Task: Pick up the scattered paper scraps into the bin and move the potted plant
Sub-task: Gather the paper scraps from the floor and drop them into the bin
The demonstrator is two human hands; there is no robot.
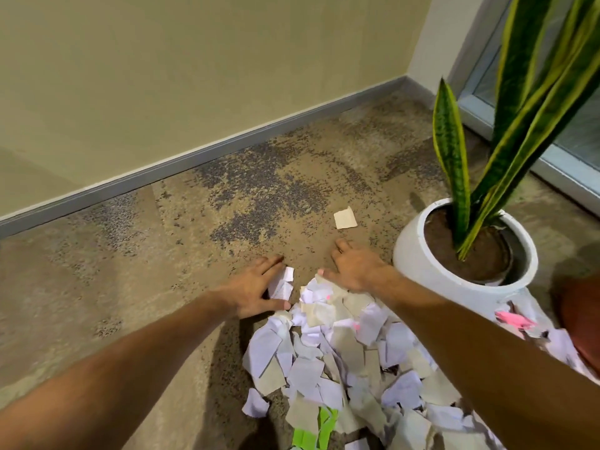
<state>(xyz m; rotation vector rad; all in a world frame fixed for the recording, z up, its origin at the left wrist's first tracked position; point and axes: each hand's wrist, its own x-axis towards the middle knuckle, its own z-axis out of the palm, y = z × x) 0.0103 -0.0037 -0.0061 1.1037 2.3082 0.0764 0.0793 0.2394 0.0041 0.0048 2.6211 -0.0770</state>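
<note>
A heap of torn paper scraps (341,358), white, grey, pink and green, lies on the carpet in front of me. My left hand (256,289) rests flat at the heap's far left edge, its fingers straight beside a white scrap (283,284). My right hand (352,267) lies flat on the heap's far end, fingers spread and pointing away. One beige scrap (344,218) sits alone further out on the carpet. A snake plant in a white round pot (431,271) stands to the right, close to my right forearm. No bin is in view.
A beige wall with a grey skirting board (194,157) runs along the far side. A glass door or window frame (558,164) stands behind the plant. A reddish-brown object (584,323) shows at the right edge. Brown and grey carpet (130,271) spreads left.
</note>
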